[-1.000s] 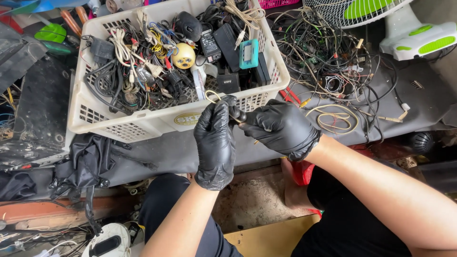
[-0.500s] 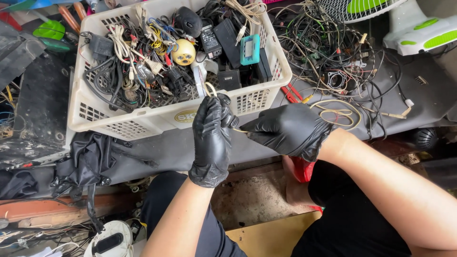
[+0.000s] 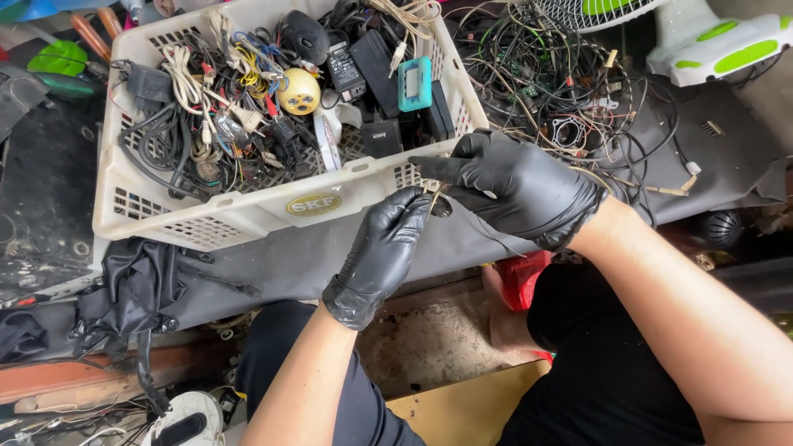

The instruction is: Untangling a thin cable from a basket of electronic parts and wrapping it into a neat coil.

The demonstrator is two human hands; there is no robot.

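Both gloved hands have shifted right along the white basket (image 3: pixel 248 216), left hand (image 3: pixel 388 248) and right hand (image 3: pixel 516 186) each pinched shut on a thin pale wire (image 3: pixel 433 192) at the rim, judged light, limp, best gripped near its ends.

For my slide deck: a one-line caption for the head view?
Black-gloved left hand and right hand pinch a thin wire beside a cable-filled white basket.
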